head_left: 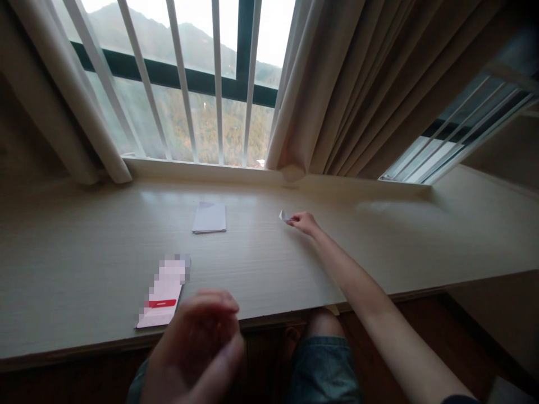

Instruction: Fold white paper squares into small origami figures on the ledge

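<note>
My right hand reaches out over the tabletop, its fingers pinched on a small white piece of paper. The paper's free end sticks up and out to the left of the fingertips. Closer to the camera, my left hand is raised at the table's near edge. Its fingers are curved and the thumb stands apart from them, with nothing visible between. Left of the right hand lies a small stack of white paper sheets. A phone with a lit, pixelated pinkish screen and a red bar lies beyond the left hand.
The long pale wooden table runs along a window with white bars. Beige curtains hang down to the sill at its back edge. My knee in denim shorts is below the front edge.
</note>
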`<state>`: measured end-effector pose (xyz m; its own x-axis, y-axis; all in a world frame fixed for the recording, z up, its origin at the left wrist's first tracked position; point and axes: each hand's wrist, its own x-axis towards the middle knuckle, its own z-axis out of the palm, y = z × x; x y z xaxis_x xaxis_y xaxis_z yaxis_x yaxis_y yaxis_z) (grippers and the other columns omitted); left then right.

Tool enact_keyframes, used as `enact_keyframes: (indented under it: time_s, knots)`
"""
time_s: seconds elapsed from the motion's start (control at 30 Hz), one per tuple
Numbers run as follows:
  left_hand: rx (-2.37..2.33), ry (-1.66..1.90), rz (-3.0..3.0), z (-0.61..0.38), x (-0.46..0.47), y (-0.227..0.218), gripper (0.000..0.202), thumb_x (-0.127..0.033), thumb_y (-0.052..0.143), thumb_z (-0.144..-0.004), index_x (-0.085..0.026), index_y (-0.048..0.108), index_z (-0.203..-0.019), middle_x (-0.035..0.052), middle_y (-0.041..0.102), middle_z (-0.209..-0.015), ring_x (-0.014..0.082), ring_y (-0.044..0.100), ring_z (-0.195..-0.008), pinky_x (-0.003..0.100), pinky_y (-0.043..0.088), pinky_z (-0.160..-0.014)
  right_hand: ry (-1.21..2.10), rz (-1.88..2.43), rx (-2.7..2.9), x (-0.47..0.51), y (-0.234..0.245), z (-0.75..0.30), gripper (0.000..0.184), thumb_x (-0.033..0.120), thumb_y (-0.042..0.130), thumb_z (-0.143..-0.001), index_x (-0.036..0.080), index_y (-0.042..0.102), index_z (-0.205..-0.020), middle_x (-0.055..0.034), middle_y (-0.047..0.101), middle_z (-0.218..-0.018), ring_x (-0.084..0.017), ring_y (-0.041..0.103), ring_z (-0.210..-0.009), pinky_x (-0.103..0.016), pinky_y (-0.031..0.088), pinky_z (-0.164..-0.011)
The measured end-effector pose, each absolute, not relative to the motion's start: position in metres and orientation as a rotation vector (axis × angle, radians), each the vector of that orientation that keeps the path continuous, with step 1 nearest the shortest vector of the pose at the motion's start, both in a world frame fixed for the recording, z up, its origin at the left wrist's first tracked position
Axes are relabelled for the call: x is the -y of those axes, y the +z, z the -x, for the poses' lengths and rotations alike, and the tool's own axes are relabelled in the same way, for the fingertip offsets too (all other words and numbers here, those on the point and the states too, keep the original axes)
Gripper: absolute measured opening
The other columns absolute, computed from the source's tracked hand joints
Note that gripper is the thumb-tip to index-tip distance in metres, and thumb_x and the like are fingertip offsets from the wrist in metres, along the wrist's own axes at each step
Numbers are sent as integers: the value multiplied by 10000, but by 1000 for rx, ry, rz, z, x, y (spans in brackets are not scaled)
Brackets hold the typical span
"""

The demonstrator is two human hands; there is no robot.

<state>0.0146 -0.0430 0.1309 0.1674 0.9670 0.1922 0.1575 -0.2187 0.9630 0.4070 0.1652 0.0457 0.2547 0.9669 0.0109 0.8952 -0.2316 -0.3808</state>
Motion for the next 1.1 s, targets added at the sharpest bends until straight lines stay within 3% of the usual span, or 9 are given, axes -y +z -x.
enact_keyframes:
  time_s: [0.1, 0.23, 0.33, 0.47, 0.53, 0.8, 1.1]
  knots:
    - [-1006, 1092, -1426, -42, -9, 127, 391, -440, 640, -798, -217, 597, -1116, 89, 639, -1097, 194, 645, -847, 295, 568, -630, 847, 1693, 1703, -131, 71, -375, 380, 488, 656, -783, 123, 733, -854, -78, 722, -777, -149, 632, -672, -234, 474, -608]
    - [-863, 903, -1444, -57, -39, 111, 592, -450, 662, -801, -258, 486, -1333, 135, 501, -1358, 250, 615, -1063, 360, 580, -779, 1252, 1316, 1788, -74, 103, -326, 376, 496, 741, -715, 127, 723, -788, -64, 703, -703, -135, 614, -626, -232, 473, -576]
    - [-772, 747, -1392, -61, -38, 108, 546, -462, 694, -775, -218, 561, -1246, 137, 582, -1238, 249, 647, -983, 397, 595, -747, 1332, 1193, 1792, -41, 112, -299, 357, 483, 744, -727, 133, 712, -796, -47, 689, -679, -130, 615, -614, -223, 462, -548]
    - [-829, 843, -1297, -64, -24, 110, 380, -462, 753, -713, -127, 625, -838, 56, 661, -797, 204, 663, -813, 399, 602, -743, 1271, 1204, 1601, -11, 109, -280, 383, 504, 747, -716, 132, 673, -768, -33, 669, -625, -125, 606, -557, -224, 460, -509]
    - [-824, 879, -1270, -64, -17, 108, 379, -455, 774, -688, -122, 613, -770, 39, 657, -750, 185, 661, -783, 390, 596, -772, 1256, 1227, 1518, 2, 109, -274, 403, 520, 746, -709, 130, 660, -757, -32, 664, -615, -131, 615, -557, -228, 469, -504]
    - [-893, 982, -1369, -64, -2, 105, 343, -409, 791, -668, -123, 631, -770, 53, 687, -720, 170, 659, -711, 278, 535, -653, 1209, 1213, 1290, 32, 107, -254, 416, 505, 796, -643, 134, 632, -734, -47, 683, -676, -189, 683, -680, -309, 566, -611]
    - [-900, 1087, -1345, -61, 10, 99, 359, -370, 807, -644, -145, 610, -844, 30, 684, -720, 153, 653, -676, 246, 503, -609, 1111, 1173, 1252, 39, 94, -240, 396, 470, 830, -604, 149, 631, -721, -38, 684, -658, -170, 659, -619, -295, 559, -563]
